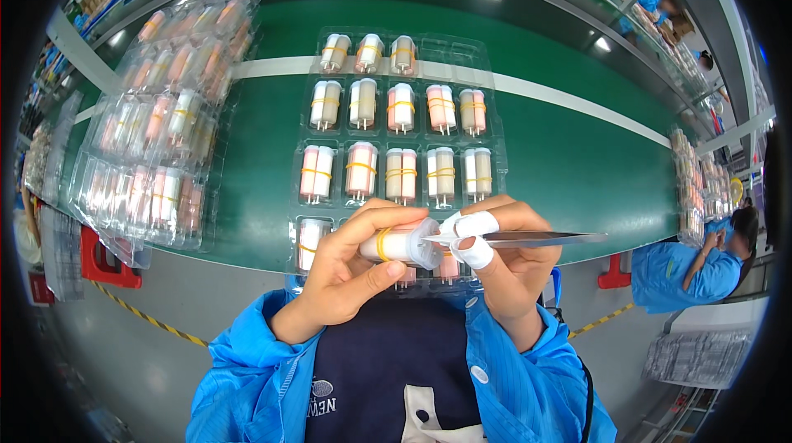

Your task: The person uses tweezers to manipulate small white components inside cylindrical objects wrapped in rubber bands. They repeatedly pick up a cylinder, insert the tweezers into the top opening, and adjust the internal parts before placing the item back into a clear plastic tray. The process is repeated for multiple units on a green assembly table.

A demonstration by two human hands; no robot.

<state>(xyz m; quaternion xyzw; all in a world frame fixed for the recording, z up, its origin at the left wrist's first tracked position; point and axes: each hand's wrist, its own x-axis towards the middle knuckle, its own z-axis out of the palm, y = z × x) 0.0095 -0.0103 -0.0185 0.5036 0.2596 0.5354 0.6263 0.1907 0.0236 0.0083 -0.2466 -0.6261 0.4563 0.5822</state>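
The left hand (346, 266) holds a small white cylinder part (404, 245) with a yellow rubber band around it; its fingers are closed around the part, the thumb under it and the other fingers over the top. The part lies sideways, just above the near edge of the green table (577, 162), and its clear end points to the right hand. The right hand (516, 257) grips metal tweezers (536, 238); its fingers are closed on them, and two fingertips wear white finger covers (474, 238). The pointed end of the tweezers touches the clear end of the part, and the back end of the tweezers points to the right. Just behind both hands, a clear plastic tray (487, 125) lies on the table. It carries rows of similar cylinder parts, white and pink, standing in pairs bound with yellow bands, one pair in each compartment. The nearest row of the tray is partly hidden by the hands. To the left, a stack of other clear trays (161, 125) with the same kind of parts lies tilted on the table, well apart from the hands. The person wears a blue work coat (247, 385). At the right edge, another person in blue (689, 274) sits at a different place, far from the hands.
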